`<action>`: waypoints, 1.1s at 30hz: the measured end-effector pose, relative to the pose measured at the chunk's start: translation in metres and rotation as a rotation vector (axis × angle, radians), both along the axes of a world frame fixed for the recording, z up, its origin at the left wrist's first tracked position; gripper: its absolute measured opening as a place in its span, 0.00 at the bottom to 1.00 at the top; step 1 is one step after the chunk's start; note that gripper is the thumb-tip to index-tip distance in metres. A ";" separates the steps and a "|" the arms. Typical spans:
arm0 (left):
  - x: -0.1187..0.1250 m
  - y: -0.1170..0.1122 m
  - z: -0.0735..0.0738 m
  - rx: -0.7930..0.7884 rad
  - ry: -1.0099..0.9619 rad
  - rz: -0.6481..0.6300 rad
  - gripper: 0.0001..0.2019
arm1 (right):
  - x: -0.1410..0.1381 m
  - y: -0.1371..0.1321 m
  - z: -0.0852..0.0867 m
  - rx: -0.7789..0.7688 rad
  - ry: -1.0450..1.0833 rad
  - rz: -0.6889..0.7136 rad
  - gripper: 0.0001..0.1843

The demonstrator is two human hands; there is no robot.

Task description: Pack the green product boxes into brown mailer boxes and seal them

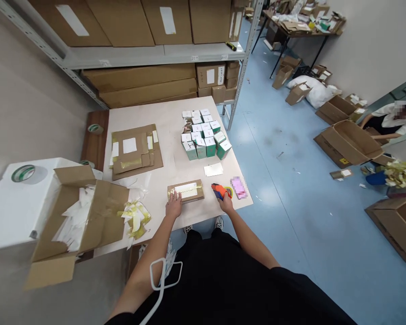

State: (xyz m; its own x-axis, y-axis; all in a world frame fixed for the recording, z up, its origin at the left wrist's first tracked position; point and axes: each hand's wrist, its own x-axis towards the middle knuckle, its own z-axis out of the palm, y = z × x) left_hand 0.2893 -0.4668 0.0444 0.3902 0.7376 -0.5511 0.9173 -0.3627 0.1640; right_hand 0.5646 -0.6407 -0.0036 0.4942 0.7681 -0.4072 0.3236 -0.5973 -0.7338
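A small cardboard box (198, 191) with a white label and yellowish tape lies near the front edge of the table (176, 169). My left hand (174, 206) grips its left end, fingers over the top. To the right, my right hand (226, 203) is closed round an orange-and-blue tool (219, 190), which looks like a tape dispenser. A yellow ring shows beside it. Next to that hand lies a pink, blurred-out object (238, 188). White slips of paper (213, 169) rest behind the tool.
Several green-and-white boxes (200, 134) stand at the back right, flattened cardboard (135, 151) at the left. An open carton (106, 216) of paper scraps and crumpled tape (135, 219) are front left. Metal shelving (149, 56) rises behind. A person (389, 119) works among floor cartons.
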 end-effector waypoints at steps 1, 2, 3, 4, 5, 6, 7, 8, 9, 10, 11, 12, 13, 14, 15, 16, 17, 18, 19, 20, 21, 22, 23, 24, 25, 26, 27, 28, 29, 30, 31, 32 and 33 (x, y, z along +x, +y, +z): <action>0.000 0.000 0.000 -0.013 -0.012 0.007 0.32 | -0.004 0.009 0.009 0.018 0.035 0.005 0.38; 0.000 0.000 0.000 -0.027 -0.021 0.014 0.33 | -0.008 0.019 0.018 0.032 0.075 0.004 0.39; 0.001 -0.001 0.001 -0.041 -0.029 0.022 0.33 | -0.014 0.031 0.027 0.072 0.117 0.016 0.39; 0.001 -0.001 0.002 -0.053 -0.035 0.029 0.34 | -0.021 0.043 0.037 0.136 0.162 0.045 0.40; 0.001 -0.001 0.002 -0.063 -0.041 0.034 0.35 | -0.029 0.056 0.045 0.210 0.211 0.081 0.41; 0.000 -0.001 0.003 -0.071 -0.049 0.037 0.36 | -0.038 0.067 0.054 0.279 0.262 0.118 0.41; 0.000 -0.001 0.004 -0.079 -0.058 0.039 0.37 | -0.048 0.078 0.060 0.336 0.315 0.154 0.41; -0.001 -0.002 0.004 -0.087 -0.068 0.038 0.38 | -0.057 0.087 0.066 0.373 0.365 0.183 0.41; -0.003 -0.002 0.005 -0.096 -0.080 0.037 0.38 | -0.065 0.095 0.070 0.393 0.411 0.206 0.39; -0.004 -0.002 0.005 -0.107 -0.088 0.037 0.39 | -0.073 0.100 0.073 0.399 0.452 0.220 0.38; -0.006 -0.003 0.005 -0.119 -0.098 0.037 0.39 | -0.079 0.104 0.074 0.395 0.488 0.231 0.37; -0.008 -0.003 0.005 -0.130 -0.109 0.035 0.40 | -0.082 0.106 0.074 0.385 0.519 0.238 0.36; -0.009 -0.004 0.004 -0.137 -0.123 0.030 0.40 | -0.084 0.107 0.073 0.373 0.544 0.241 0.36; -0.011 -0.004 0.004 -0.142 -0.136 0.023 0.41 | -0.084 0.106 0.072 0.358 0.562 0.241 0.36; -0.012 -0.005 0.004 -0.145 -0.148 0.019 0.42 | -0.082 0.105 0.070 0.343 0.572 0.241 0.36; -0.013 -0.005 0.004 -0.149 -0.160 0.021 0.42 | -0.079 0.104 0.069 0.328 0.575 0.243 0.36; -0.013 -0.005 0.004 -0.152 -0.173 0.035 0.42 | -0.076 0.102 0.068 0.316 0.576 0.249 0.36; -0.013 -0.004 0.005 -0.153 -0.194 0.065 0.40 | -0.072 0.100 0.067 0.312 0.577 0.256 0.36; -0.013 -0.002 0.006 -0.143 -0.232 0.109 0.38 | -0.069 0.099 0.067 0.312 0.579 0.266 0.36; -0.012 0.001 0.009 -0.119 -0.293 0.165 0.35 | -0.066 0.097 0.066 0.316 0.583 0.275 0.36; -0.010 0.005 0.012 -0.083 -0.375 0.225 0.33 | -0.064 0.096 0.066 0.320 0.590 0.282 0.36; -0.008 0.011 0.017 -0.041 -0.470 0.284 0.30 | -0.063 0.095 0.065 0.323 0.598 0.285 0.37; -0.005 0.017 0.022 -0.009 -0.570 0.338 0.27 | -0.063 0.095 0.064 0.325 0.606 0.287 0.37; -0.002 0.025 0.028 0.002 -0.668 0.384 0.26 | -0.063 0.094 0.064 0.325 0.613 0.289 0.37; 0.002 0.033 0.034 -0.018 -0.759 0.418 0.24 | -0.064 0.094 0.063 0.324 0.619 0.294 0.37; 0.006 0.042 0.040 -0.073 -0.840 0.444 0.24 | -0.064 0.094 0.062 0.323 0.623 0.301 0.36; 0.010 0.050 0.047 -0.142 -0.916 0.456 0.24 | -0.064 0.093 0.061 0.321 0.623 0.311 0.36; 0.015 0.058 0.053 -0.214 -0.981 0.450 0.25 | -0.065 0.093 0.061 0.316 0.619 0.325 0.35; 0.018 0.065 0.058 -0.288 -1.028 0.434 0.25 | -0.065 0.093 0.061 0.309 0.611 0.344 0.35; 0.022 0.070 0.062 -0.359 -1.058 0.404 0.26 | -0.065 0.094 0.061 0.301 0.599 0.367 0.34; 0.024 0.074 0.066 -0.422 -1.071 0.365 0.26 | -0.064 0.094 0.061 0.294 0.582 0.391 0.34; 0.026 0.077 0.069 -0.474 -1.070 0.325 0.26 | -0.064 0.095 0.062 0.290 0.563 0.414 0.33; 0.026 0.078 0.071 -0.509 -1.063 0.290 0.24 | -0.064 0.095 0.062 0.289 0.542 0.433 0.33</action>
State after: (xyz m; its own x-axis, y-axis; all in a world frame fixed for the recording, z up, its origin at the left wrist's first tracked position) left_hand 0.3155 -0.3884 0.1154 0.6805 0.6644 -0.3089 0.2752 0.1589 0.9482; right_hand 0.5006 -0.5454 0.0587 -0.0892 0.9614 -0.2602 0.0344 -0.2581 -0.9655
